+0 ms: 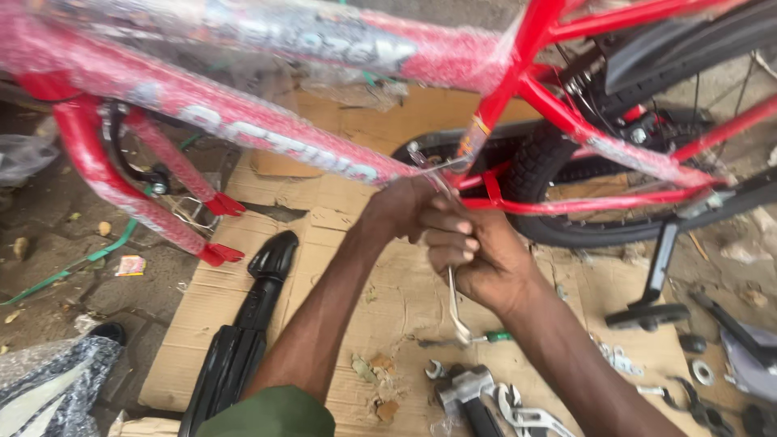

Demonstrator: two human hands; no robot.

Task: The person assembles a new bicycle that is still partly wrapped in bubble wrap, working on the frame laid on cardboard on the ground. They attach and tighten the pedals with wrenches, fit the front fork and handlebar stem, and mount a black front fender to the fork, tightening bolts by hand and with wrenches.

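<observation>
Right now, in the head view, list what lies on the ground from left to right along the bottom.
Bubble-wrapped bundle → black mudguard → left hand → right hand holding a wrench → loose spanners → black pedal → washer.

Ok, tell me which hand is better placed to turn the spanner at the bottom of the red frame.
Right. The right hand is closed around the spanner, whose handle hangs below the fist. The left hand is pressed against the red bike frame at the joint, seemingly steadying it, with no tool visible in it.
</observation>
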